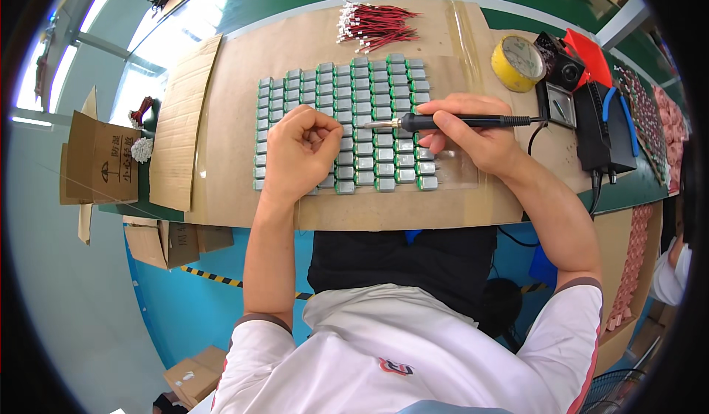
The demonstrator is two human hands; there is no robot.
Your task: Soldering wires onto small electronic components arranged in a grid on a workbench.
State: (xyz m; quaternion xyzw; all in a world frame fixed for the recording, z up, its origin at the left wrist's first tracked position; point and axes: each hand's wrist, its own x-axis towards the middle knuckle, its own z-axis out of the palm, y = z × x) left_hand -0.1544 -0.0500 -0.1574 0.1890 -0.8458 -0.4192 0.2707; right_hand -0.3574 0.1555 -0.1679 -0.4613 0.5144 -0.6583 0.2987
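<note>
Fingers curled in a pinch, my left hand (303, 149) is over the left part of a block of small grey parts with green boards (384, 139), set out in rows. A thin strand of solder wire seems to trail below that hand, though its fingertips hide most of it. My right hand (476, 129) grips the black handle of a soldering iron (428, 122) from the right. Its metal tip points left, over the middle rows and close to my left fingers. Both hands cover some of the parts.
Red-and-black wires with white connectors (377, 26) lie beyond the rows. At right are yellow tape (517, 63), a black soldering station (602, 129), blue-handled pliers (628, 122) and a red tray (588, 56). Cardboard (185, 126) and an opened box (103, 159) stand left.
</note>
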